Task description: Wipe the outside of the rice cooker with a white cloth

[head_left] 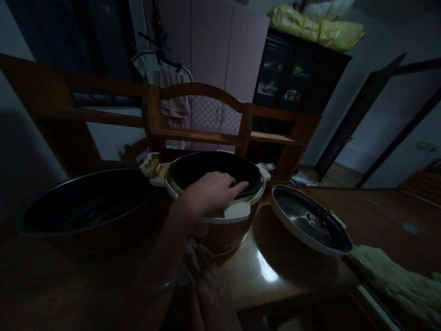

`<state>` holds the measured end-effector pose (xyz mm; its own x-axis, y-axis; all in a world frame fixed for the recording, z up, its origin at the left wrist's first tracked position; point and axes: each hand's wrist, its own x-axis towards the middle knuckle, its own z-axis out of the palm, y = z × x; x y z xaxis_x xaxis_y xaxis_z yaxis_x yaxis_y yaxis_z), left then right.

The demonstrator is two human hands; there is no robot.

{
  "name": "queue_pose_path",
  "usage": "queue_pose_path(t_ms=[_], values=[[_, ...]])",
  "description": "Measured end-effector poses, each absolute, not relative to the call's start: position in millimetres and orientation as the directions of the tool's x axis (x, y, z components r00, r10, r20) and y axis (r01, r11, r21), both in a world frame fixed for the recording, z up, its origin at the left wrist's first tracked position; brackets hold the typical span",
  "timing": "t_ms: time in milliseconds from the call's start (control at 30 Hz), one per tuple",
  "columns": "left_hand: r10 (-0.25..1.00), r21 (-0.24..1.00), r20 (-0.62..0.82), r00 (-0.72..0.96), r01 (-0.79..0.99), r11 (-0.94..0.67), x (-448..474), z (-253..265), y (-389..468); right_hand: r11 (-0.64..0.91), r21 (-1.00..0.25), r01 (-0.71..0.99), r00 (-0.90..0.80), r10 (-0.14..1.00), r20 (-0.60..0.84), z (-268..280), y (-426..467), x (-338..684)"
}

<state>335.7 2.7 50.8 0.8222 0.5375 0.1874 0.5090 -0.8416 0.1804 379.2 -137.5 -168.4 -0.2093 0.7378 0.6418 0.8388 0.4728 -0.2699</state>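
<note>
A large electric cooker (220, 239) stands on the table with its dark inner pot (193, 165) uncovered. My left hand (210, 193) lies over the cooker's near rim, fingers bent down and partly hidden, thumb stretched to the right. A clear bangle circles that wrist. Lower down, my right hand (213, 287) presses a white cloth (189, 264) against the cooker's near side, below my left forearm. To the right, the cooker's round lid (306, 220) rests with its inner face up. On the cooker's left side, the hinge part (153, 168) looks yellowed.
A wide dark basin (86, 230) sits left of the cooker. Behind the table (255, 285) rises a wooden shelf frame (200, 89). Pale crumpled fabric (396, 276) lies at the lower right. A dark cabinet (296, 78) and a door (358, 110) stand farther back.
</note>
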Motion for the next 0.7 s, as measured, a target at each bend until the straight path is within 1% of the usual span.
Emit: queue_pose_path(t_ms=[33,100,200,267,333,433,567,633,700], values=[[0.538,0.185,0.189,0.821,0.508,-0.841,336,50,3,0.478,-0.272,0.835,-0.224,0.747,0.626,-164,-139,382],[0.537,0.188,0.196,0.820,0.506,-0.842,335,51,3,0.473,-0.324,0.819,-0.240,0.797,0.555,-151,-143,387],[0.535,0.175,0.197,0.822,0.507,-0.844,335,52,0,0.450,-0.467,0.761,-0.252,0.869,0.427,-126,-151,396],[0.546,0.174,0.186,0.817,0.519,-0.837,335,54,-1,0.429,-0.551,0.716,-0.239,0.892,0.385,-110,-155,400],[0.553,0.181,0.179,0.813,0.526,-0.831,335,54,-1,0.419,-0.591,0.690,-0.219,0.898,0.381,-99,-157,403],[0.534,0.178,0.190,0.824,0.505,-0.844,335,53,-1,0.422,-0.595,0.684,-0.212,0.895,0.392,-92,-158,406],[0.516,0.157,0.198,0.833,0.493,-0.856,335,52,1,0.411,-0.576,0.706,-0.220,0.901,0.374,-97,-162,412],[0.497,0.129,0.209,0.843,0.480,-0.868,335,51,2,0.393,-0.557,0.732,-0.219,0.910,0.353,-103,-165,416],[0.456,0.074,0.216,0.863,0.451,-0.889,334,50,4,0.383,-0.534,0.754,-0.223,0.914,0.340,-107,-168,422]])
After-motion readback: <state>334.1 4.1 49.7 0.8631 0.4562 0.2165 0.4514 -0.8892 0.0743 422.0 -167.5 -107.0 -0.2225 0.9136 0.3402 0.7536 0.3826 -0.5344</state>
